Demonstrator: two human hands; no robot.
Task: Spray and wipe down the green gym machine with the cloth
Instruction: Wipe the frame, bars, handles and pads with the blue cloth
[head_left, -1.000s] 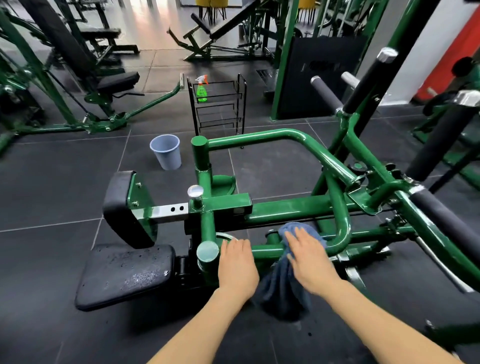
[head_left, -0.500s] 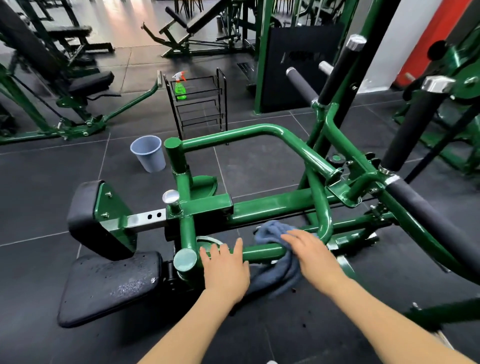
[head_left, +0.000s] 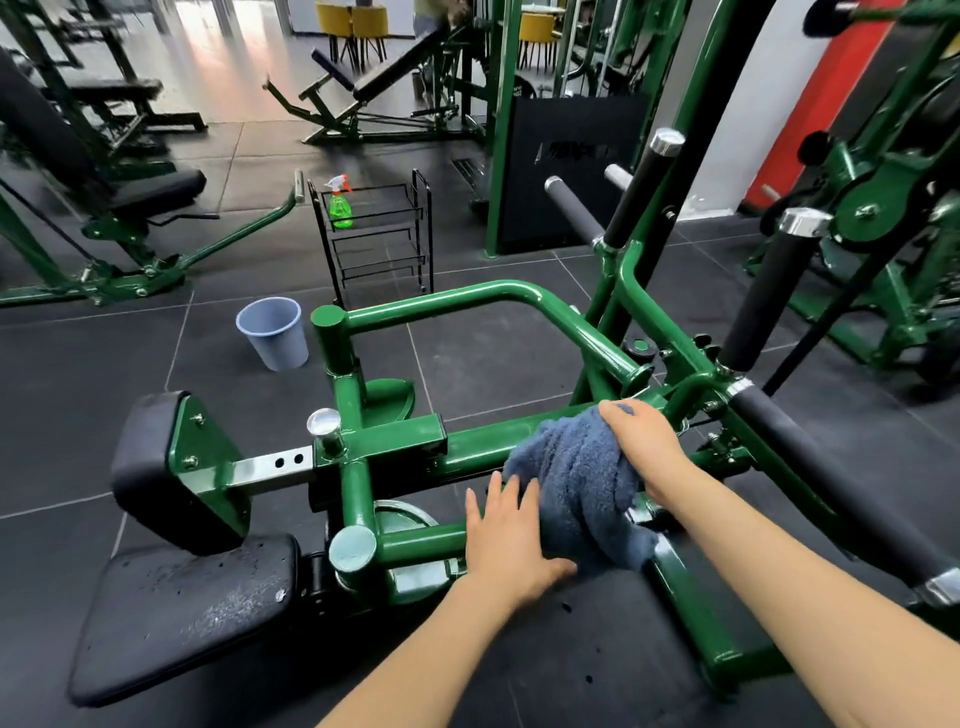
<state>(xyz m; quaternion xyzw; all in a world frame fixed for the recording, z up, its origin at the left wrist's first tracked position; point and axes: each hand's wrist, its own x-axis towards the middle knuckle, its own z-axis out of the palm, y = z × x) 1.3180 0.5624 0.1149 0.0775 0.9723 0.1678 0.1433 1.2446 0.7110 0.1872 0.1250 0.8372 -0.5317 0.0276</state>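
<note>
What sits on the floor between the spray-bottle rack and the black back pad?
In the head view, a grey-blue bucket stands on the dark floor between the rack and the pad.

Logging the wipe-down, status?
Right hand presses blue cloth on green frame bar. Left hand flat on lower bar. Nothing obstructing.

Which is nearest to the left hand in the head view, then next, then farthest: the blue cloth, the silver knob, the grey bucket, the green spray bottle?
From the left hand:
1. Blue cloth, touching its right side, under the right hand.
2. Silver knob, up and left on the frame.
3. Grey bucket, on the floor beyond.
4. Green spray bottle, on the black rack, farthest.
</note>
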